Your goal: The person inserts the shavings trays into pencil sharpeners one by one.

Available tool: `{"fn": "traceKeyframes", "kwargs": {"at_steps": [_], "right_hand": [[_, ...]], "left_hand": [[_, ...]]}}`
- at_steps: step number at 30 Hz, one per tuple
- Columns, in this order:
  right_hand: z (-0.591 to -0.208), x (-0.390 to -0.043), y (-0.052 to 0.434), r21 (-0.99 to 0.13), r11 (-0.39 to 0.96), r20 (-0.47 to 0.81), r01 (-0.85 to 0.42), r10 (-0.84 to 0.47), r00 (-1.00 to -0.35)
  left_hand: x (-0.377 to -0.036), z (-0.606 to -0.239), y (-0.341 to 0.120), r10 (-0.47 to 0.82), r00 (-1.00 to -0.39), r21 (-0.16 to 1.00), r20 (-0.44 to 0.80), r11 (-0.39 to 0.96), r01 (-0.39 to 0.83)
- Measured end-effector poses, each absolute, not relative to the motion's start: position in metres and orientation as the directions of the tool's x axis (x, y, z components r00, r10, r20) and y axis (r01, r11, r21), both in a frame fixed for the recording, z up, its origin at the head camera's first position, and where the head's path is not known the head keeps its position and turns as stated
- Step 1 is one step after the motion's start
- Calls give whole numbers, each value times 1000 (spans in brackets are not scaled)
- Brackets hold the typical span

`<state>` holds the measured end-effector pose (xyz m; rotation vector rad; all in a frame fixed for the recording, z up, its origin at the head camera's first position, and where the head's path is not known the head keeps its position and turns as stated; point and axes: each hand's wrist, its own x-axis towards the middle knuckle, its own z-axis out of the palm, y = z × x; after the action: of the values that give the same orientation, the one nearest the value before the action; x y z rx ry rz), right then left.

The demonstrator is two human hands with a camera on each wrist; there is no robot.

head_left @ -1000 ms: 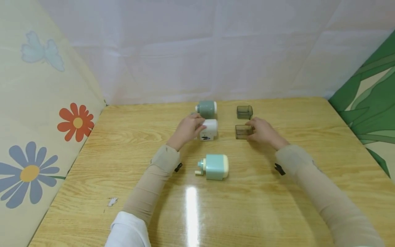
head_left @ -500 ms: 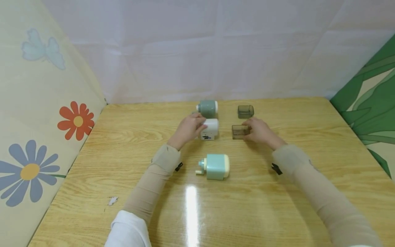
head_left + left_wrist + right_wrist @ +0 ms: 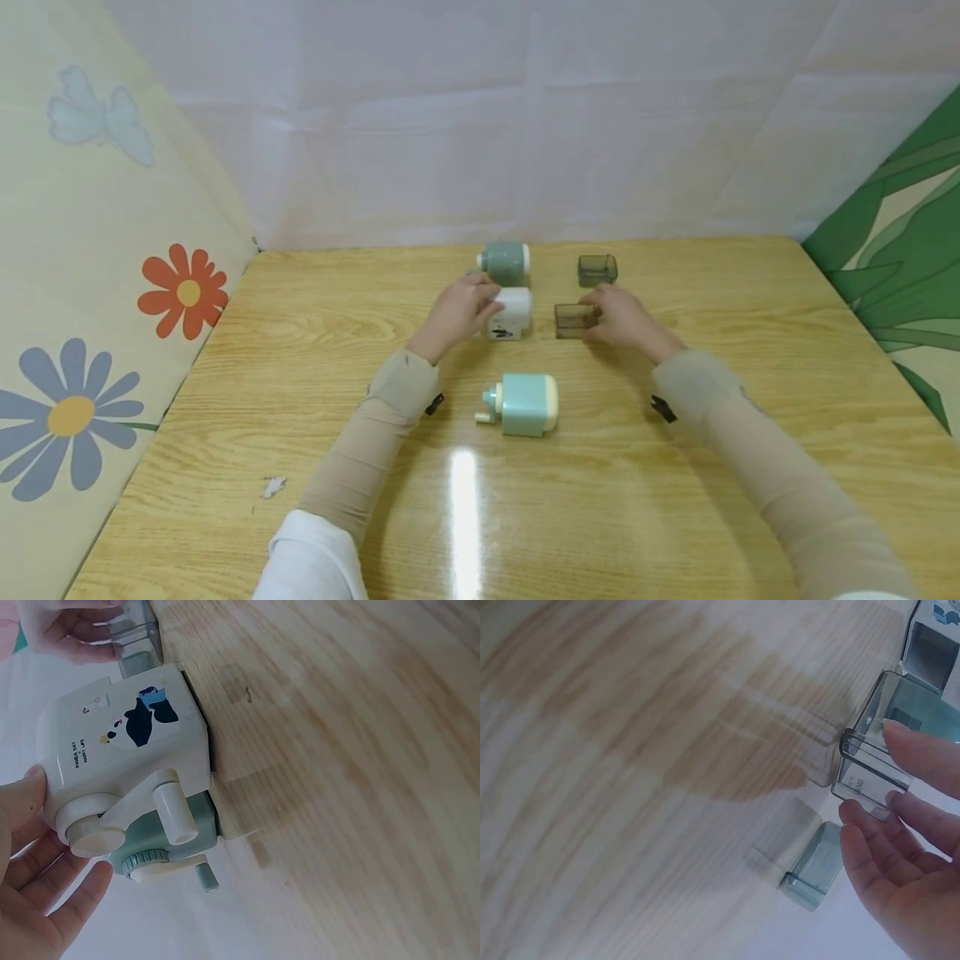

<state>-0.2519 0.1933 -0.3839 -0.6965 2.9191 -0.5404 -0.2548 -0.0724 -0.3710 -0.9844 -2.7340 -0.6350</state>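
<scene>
A white crank pencil sharpener (image 3: 515,308) with a panda print stands on the table. My left hand (image 3: 456,317) holds it from the crank side, thumb on one edge and fingers behind, as the left wrist view shows. Its crank handle (image 3: 174,812) sticks out near the fingers. To its right, my right hand (image 3: 624,318) pinches a clear smoky shavings drawer (image 3: 572,322) between thumb and fingers. In the right wrist view the drawer (image 3: 874,769) lines up with the dark opening in the sharpener's body (image 3: 932,654), a small gap between them.
Behind the white sharpener stands a dark green sharpener (image 3: 505,263), with a second clear drawer (image 3: 597,271) to its right. A light teal sharpener (image 3: 525,405) sits nearer the front. A torn white scrap (image 3: 273,487) marks the wooden table (image 3: 225,400) at left.
My right hand has slid the clear drawer leftward, narrowing the gap to the white sharpener. My left hand and the sharpener have stayed in place.
</scene>
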Motion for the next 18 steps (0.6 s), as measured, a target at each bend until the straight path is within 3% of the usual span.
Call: {"fn": "traceKeyframes", "kwargs": {"at_steps": [18], "right_hand": [[-387,-257,174,-363,820,5,-443,-473,-881]], "left_hand": [[-255,-372,-72,557,-778,339,292,700,628]]}}
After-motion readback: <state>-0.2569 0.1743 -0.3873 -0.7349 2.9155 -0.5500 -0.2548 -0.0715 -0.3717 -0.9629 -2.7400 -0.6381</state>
